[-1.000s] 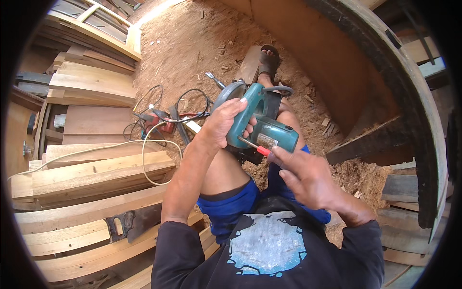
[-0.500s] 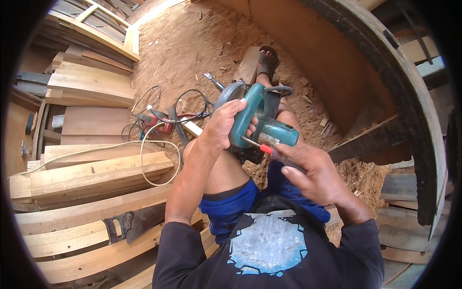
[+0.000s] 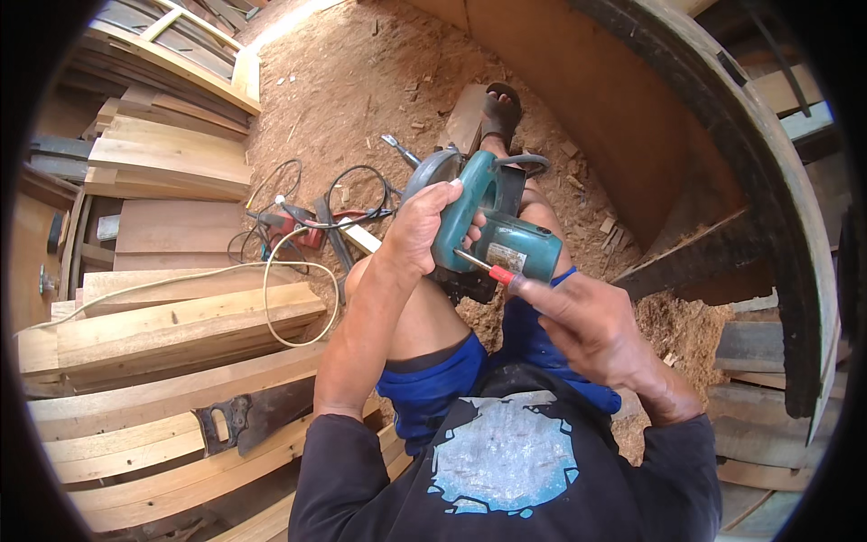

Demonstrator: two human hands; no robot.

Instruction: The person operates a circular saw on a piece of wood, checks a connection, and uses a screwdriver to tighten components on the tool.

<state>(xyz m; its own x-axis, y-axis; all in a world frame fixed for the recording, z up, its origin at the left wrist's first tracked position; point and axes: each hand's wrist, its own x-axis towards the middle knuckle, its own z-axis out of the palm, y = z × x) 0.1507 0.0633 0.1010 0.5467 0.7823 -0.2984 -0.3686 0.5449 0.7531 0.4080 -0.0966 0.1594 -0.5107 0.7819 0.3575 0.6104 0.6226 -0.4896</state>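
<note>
A teal circular saw (image 3: 468,217) rests over my legs, its round blade guard pointing away from me. My left hand (image 3: 423,224) is wrapped around the saw's rear handle, thumb on top. In my right hand (image 3: 591,325) is a screwdriver (image 3: 499,274) with a red collar; my fingers cover most of its handle. The metal shaft reaches the lower end of the saw handle, and the tip meets the casing there. Whether a screw sits under the tip is too small to tell.
Stacked boards (image 3: 181,330) fill the left side, with a handsaw (image 3: 257,417) lying on them. A red power tool (image 3: 302,230) and tangled cords lie on the sawdust-covered floor (image 3: 343,81). A large curved wooden piece (image 3: 759,154) stands at the right.
My right hand has turned about the screwdriver, its fingers now positioned differently on the handle. The left hand and circular saw have barely moved.
</note>
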